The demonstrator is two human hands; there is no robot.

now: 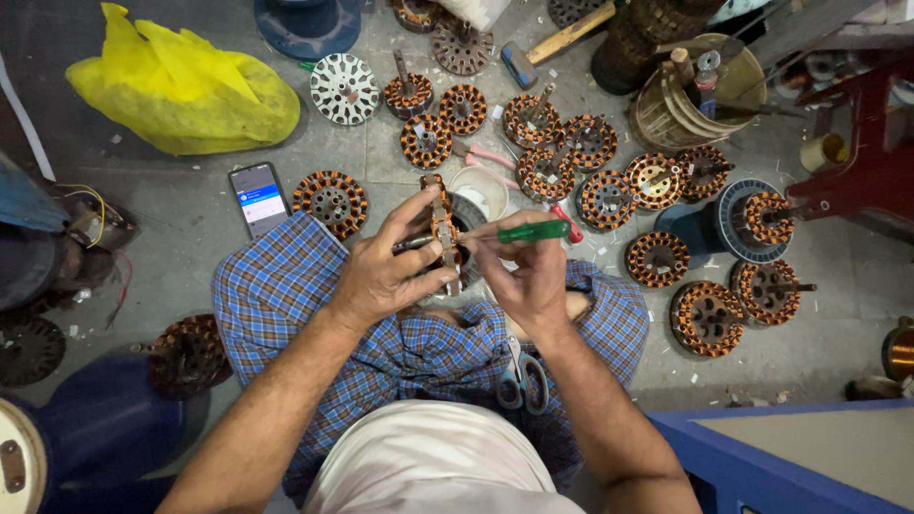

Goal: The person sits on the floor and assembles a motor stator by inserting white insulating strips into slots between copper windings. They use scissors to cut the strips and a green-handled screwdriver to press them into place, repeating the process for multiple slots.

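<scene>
The fingers of the left hand [386, 274] are closed around a round motor stator with copper-coloured windings [444, 233], held on edge so only its narrow rim shows; the thumb presses the near side of the rim and the other fingers wrap behind it. The right hand [533, 276] is closed on a screwdriver with a green plastic handle [531, 230], the thumb and first fingers pinching the handle — its metal shaft runs toward 9 o'clock and meets the stator rim. The stator sits over the person's lap, just above the knees, which are covered by a blue checked cloth [286, 286].

Behind the held stator, at 12 o'clock from the hands, stands a small white plastic bowl [484, 188] on the grey floor [190, 190]. Around it, from 12 to 3 o'clock, many similar wound stators lie flat — one of them [330, 200] lies at 10 o'clock from the left hand. Just left of that one lies a smartphone with a lit screen [258, 197]. Farther out at 10 o'clock lies a crumpled yellow plastic bag [181, 90]. A pair of scissors with grey handles [522, 379] rests on the cloth at 6 o'clock from the right hand. At 1 o'clock, far out, a hammer with a wooden handle [557, 46] lies on the floor.
</scene>
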